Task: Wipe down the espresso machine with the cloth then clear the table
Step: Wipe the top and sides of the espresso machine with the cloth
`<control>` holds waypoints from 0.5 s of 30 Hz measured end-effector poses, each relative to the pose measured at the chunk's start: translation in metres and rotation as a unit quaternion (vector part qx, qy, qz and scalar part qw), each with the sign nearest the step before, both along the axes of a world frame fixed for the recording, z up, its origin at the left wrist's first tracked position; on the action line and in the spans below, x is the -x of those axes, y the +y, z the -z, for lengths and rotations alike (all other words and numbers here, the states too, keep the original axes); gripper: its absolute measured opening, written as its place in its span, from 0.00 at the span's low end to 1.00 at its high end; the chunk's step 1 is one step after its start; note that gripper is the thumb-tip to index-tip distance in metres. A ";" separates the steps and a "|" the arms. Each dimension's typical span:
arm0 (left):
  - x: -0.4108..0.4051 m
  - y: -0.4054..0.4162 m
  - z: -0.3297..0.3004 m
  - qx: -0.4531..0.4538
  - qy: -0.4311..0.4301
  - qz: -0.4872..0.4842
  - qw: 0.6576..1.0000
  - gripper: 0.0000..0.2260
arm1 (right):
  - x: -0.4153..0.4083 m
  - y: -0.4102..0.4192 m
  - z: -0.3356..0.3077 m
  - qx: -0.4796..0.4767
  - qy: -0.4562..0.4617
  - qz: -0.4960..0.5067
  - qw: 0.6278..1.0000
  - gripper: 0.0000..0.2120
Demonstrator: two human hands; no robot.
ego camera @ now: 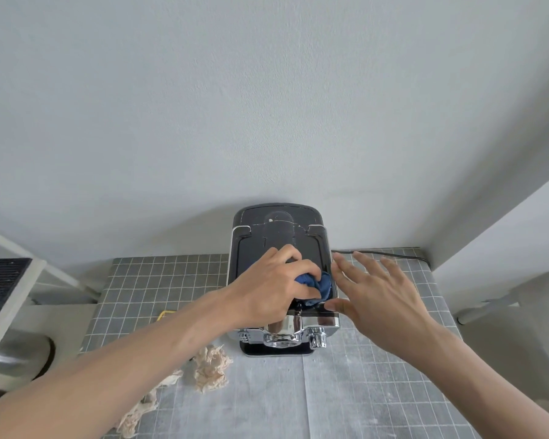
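- Two crumpled beige paper wads lie on the bench nearest the viewer, toward its left edge, with a twisted strand trailing to the near left corner; judged, these are what the clearing step will have to take away.
- A little farther in, the espresso machine stands mid-bench with its chrome front toward the viewer and its back close to the wall; that stance probably leaves the flat dark top easy to reach from above.
- On that top the left hand bunches the blue cloth, fingers curled round it, so the left grip is pinching the cloth against the machine's lid; wiping seems to be the step in hand.
- The right hand has its grip spread, fingers straight and apart, thumb at the machine's right front edge; it looks placed to steady the body against the wiping push, though firm contact cannot be confirmed.
- At the far right corner a dark cable runs along the bench's back edge.
- No brand, label or writing can be read anywhere on the machine or bench.
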State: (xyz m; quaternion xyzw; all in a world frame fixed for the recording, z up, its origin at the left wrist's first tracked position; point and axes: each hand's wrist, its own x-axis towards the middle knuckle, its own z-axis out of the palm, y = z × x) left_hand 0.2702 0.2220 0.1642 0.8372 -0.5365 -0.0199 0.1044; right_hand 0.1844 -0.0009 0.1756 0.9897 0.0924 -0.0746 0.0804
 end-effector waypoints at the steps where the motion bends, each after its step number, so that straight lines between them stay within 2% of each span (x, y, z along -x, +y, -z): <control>1: -0.001 -0.002 0.000 -0.008 0.002 -0.001 1.000 0.24 | 0.000 0.000 0.000 0.000 0.000 0.001 1.000 0.36; 4: 0.001 -0.011 0.001 -0.024 -0.001 -0.002 1.000 0.27 | 0.002 0.001 -0.002 -0.001 0.002 0.005 1.000 0.35; 7: 0.006 -0.018 0.003 -0.006 -0.018 -0.016 1.000 0.26 | 0.002 0.002 -0.004 0.004 0.000 0.011 1.000 0.35; 15: -0.015 -0.002 -0.005 0.035 0.084 0.026 0.995 0.20 | 0.004 0.005 -0.007 0.026 0.005 0.016 1.000 0.33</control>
